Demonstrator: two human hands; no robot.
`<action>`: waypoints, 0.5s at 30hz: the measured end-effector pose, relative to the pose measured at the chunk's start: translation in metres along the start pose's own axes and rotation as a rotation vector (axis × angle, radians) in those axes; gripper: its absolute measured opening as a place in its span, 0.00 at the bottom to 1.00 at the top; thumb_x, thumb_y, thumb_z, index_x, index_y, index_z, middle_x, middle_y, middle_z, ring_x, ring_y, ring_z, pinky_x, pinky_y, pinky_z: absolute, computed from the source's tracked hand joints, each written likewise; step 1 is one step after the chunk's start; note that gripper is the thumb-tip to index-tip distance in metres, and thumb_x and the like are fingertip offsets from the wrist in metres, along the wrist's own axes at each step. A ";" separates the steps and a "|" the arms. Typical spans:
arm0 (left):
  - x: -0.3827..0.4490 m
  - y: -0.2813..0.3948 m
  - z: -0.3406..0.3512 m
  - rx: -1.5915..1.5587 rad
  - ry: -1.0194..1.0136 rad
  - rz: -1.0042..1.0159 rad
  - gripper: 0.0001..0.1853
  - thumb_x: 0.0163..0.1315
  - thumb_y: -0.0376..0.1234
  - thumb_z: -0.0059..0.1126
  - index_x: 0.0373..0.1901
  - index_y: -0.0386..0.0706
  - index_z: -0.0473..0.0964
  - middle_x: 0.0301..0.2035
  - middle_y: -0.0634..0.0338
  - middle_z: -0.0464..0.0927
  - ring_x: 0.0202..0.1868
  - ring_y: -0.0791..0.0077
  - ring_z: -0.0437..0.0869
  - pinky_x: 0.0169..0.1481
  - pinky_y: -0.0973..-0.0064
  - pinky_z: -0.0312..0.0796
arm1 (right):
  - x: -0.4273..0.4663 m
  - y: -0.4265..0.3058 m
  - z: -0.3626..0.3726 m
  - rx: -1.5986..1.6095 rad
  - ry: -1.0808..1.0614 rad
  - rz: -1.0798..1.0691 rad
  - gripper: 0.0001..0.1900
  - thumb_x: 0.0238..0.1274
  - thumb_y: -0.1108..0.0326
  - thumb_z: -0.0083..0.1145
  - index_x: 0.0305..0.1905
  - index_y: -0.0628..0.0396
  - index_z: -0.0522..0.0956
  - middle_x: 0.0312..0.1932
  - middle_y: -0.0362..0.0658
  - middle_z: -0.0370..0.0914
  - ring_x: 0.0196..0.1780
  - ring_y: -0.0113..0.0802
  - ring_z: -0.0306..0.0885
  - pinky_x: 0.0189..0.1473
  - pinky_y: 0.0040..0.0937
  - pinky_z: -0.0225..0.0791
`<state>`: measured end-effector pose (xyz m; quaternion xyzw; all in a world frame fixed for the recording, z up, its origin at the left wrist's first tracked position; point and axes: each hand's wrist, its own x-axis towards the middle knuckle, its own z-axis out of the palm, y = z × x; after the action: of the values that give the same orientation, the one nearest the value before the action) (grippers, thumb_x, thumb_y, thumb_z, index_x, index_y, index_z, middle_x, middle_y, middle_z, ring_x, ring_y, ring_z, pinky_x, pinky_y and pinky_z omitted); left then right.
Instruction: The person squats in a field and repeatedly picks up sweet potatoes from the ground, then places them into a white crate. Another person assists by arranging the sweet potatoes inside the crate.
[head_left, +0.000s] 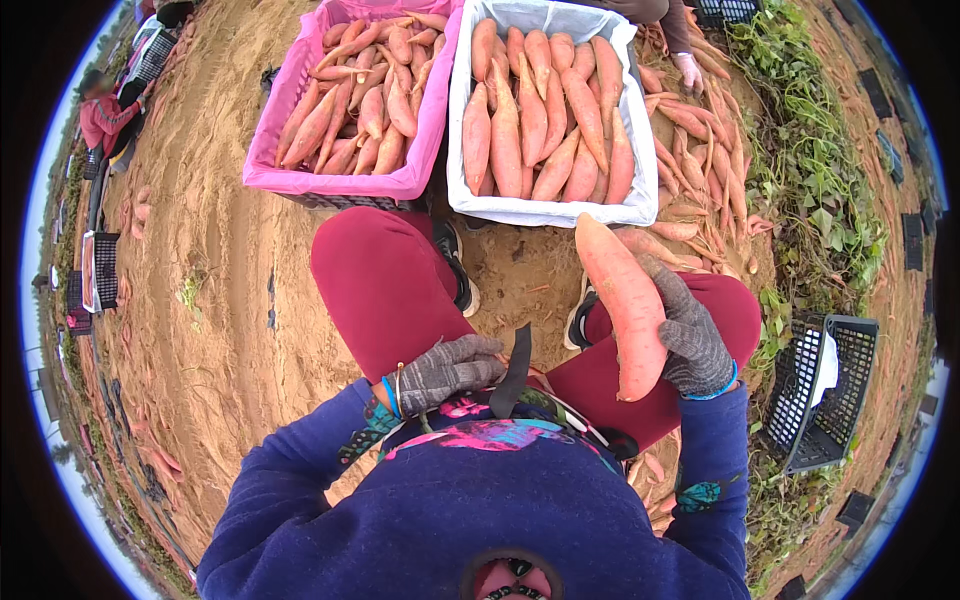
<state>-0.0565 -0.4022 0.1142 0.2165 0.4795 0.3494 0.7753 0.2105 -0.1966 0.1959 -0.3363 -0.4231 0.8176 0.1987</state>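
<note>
My right hand (691, 335), in a grey knit glove, grips a large sweet potato (621, 307) above my right thigh. The root is held nearly upright, its top end close to the front rim of a white-lined crate (555, 214). My left hand (450, 375), also gloved, rests at my lap against my left thigh, with its fingers partly hidden and nothing clearly visible in it. A dark strap (514, 371) sticks up beside its fingertips. Large sweet potatoes (506, 139) stand in rows inside the white-lined crate. Left of it, a pink-lined crate (337, 180) holds a looser pile of smaller ones.
Loose sweet potatoes (694, 161) cover the soil right of the crates. Another person's gloved hand (687, 73) reaches among them. Green vines (814, 180) run along the right. A black plastic crate (821, 394) lies on them. Another person (109, 120) sits at the far left.
</note>
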 end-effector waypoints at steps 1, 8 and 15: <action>-0.009 0.017 -0.003 0.388 -0.036 0.039 0.22 0.71 0.36 0.51 0.62 0.35 0.68 0.52 0.49 0.79 0.57 0.61 0.79 0.63 0.64 0.71 | -0.004 -0.007 0.001 0.027 0.011 -0.037 0.55 0.43 0.50 0.74 0.73 0.64 0.54 0.70 0.52 0.62 0.68 0.41 0.67 0.68 0.39 0.63; 0.008 0.134 -0.011 1.357 -0.077 0.220 0.25 0.65 0.41 0.58 0.60 0.37 0.71 0.44 0.48 0.82 0.49 0.55 0.83 0.54 0.64 0.74 | 0.035 -0.025 -0.012 -0.136 0.119 -0.342 0.59 0.40 0.54 0.78 0.75 0.62 0.51 0.69 0.49 0.62 0.67 0.39 0.68 0.63 0.38 0.68; 0.119 0.222 -0.087 1.449 0.391 0.561 0.23 0.61 0.42 0.57 0.56 0.41 0.73 0.41 0.43 0.82 0.45 0.48 0.83 0.52 0.58 0.75 | 0.128 -0.040 -0.019 -0.180 0.135 -0.311 0.52 0.44 0.69 0.73 0.75 0.56 0.52 0.66 0.48 0.66 0.64 0.37 0.70 0.59 0.34 0.72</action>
<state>-0.1733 -0.1662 0.1538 0.7136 0.6421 0.1646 0.2268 0.1367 -0.0857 0.1718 -0.3374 -0.5272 0.7113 0.3198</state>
